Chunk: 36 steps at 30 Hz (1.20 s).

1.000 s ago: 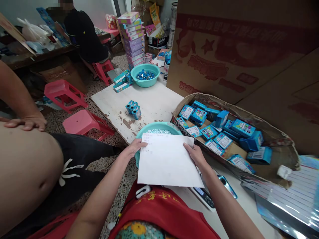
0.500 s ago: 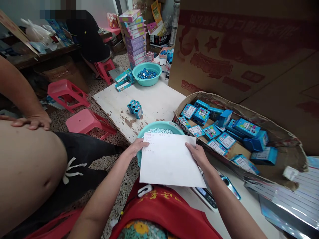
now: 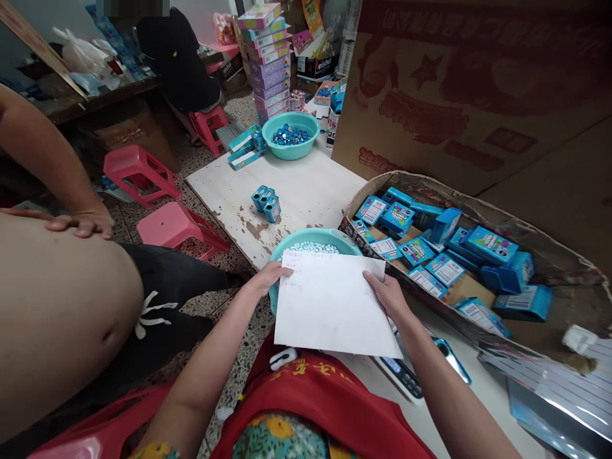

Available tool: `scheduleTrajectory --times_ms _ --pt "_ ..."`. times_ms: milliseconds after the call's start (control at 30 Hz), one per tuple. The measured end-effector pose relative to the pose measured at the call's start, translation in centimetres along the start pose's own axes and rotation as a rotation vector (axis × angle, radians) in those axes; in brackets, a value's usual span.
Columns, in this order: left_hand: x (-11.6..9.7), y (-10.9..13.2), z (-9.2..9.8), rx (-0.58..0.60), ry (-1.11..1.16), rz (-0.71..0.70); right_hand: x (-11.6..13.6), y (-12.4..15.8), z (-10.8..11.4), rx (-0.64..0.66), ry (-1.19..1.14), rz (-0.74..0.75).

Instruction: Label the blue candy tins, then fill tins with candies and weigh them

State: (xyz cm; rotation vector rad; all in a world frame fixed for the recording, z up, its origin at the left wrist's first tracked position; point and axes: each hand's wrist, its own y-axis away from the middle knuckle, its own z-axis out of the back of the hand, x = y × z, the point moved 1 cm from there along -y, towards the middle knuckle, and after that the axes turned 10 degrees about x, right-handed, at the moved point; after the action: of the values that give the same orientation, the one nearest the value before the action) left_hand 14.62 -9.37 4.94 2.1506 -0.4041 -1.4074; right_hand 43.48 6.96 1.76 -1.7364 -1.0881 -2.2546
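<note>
A white sheet of paper (image 3: 335, 306) with faint handwriting at its top left is held out before me. My left hand (image 3: 270, 278) pinches its left edge, thumb on top. On the opposite edge my right hand (image 3: 385, 292) grips it the same way, the fingers hidden beneath. Behind and partly under the sheet stands a turquoise basin (image 3: 287, 240) full of small pale pieces (image 3: 315, 247). Below the sheet's right corner, a device with a screen and keys (image 3: 399, 377) is partly covered.
A cardboard tray (image 3: 406, 175) of blue boxes (image 3: 396, 218) lies to the right. Three small blue boxes (image 3: 266, 203) stand on the white table (image 3: 315, 185), with another basin (image 3: 291, 151) beyond. At left are a standing person (image 3: 62, 319) and pink stools (image 3: 167, 224); another person (image 3: 174, 60) sits behind.
The whole scene has shifted slightly right in view. Both my hands keep hold of the paper, which stays about the same relative to the basin.
</note>
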Motion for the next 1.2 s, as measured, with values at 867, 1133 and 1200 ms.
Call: scheduleTrajectory --times_ms 867,1133,1200 --pt "0.9 3.0 -0.1 0.048 0.096 -0.008 0.0 0.0 -0.2 -0.003 -0.051 -0.018" --pt "2.2 3.1 -0.7 0.138 0.111 -0.033 -0.4 -0.3 -0.1 -0.015 -0.045 -0.024" --pt "2.3 3.1 -0.8 0.16 0.117 -0.049 -0.4 -0.3 0.0 -0.019 -0.042 -0.021"
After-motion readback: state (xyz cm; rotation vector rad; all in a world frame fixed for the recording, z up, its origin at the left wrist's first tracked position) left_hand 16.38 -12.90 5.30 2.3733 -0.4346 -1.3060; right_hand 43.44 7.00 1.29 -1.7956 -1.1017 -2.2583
